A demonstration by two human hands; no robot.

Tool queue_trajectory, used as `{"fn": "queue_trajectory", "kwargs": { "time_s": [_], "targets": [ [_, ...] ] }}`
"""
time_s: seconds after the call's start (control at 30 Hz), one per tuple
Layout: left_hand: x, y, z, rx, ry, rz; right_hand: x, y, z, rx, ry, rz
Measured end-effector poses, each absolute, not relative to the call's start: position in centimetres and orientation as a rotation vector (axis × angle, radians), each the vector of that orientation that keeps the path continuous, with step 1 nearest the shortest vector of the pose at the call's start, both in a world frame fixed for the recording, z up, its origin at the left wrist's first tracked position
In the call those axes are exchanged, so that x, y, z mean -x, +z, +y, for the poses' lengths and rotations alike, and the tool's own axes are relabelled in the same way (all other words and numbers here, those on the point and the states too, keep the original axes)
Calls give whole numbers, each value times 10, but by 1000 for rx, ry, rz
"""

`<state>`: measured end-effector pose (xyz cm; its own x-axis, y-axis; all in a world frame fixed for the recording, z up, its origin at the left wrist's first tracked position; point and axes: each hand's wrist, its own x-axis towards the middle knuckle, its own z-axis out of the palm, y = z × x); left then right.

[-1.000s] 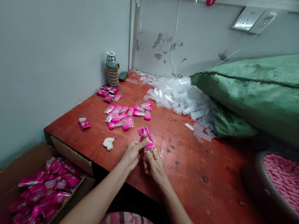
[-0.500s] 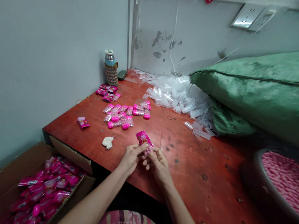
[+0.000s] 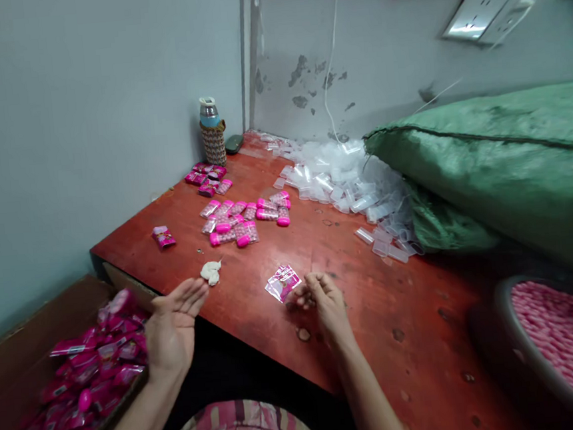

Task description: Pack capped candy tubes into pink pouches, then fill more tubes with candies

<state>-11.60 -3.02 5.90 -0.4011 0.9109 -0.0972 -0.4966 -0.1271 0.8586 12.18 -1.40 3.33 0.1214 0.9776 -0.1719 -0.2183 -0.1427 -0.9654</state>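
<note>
My left hand [image 3: 173,325] is open by the table's front edge, palm turned up and fingers stretched out, with nothing in it. A crumpled white scrap [image 3: 212,272] lies just beyond its fingertips. Over the table, my right hand [image 3: 324,305] has its fingers curled closed; what they hold, if anything, is hidden. Beside those fingers is a shiny pink printed wrapper [image 3: 283,283]; whether they grip its edge I cannot tell. Farther back lie several clear, pink-capped bottles [image 3: 246,232] filled with pink beads. One pink-wrapped packet [image 3: 163,237] sits apart on the left.
A cardboard box [image 3: 121,279] of pink packets stands at the left. Clear plastic tubes [image 3: 333,177] are heaped before a green sack [image 3: 486,150]. A dark tub [image 3: 506,316] of pink beads is at right. At the back stands a bottle in a woven sleeve [image 3: 214,144].
The bead-filled, partly wrapped bottle has left my hands. My left hand has moved left and opened. My right hand has shifted slightly right, near the wrapper.
</note>
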Motion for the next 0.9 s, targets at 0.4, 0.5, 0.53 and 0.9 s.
{"fn": "queue_trajectory", "kwargs": {
  "time_s": [0.4, 0.5, 0.53, 0.9],
  "targets": [
    [20, 6, 34, -1798, 1059, 1171, -135, 21, -22, 1343, 1281, -937],
    [25, -4, 34, -2025, 1009, 1221, -136, 20, -21, 1387, 1241, -945],
    [26, -5, 34, -2084, 995, 1229, -134, 20, -20, 1404, 1203, -937],
    [21, 34, 10, -1462, 1045, 1152, -123, 37, 5, 1207, 1253, -882]
  ]
}}
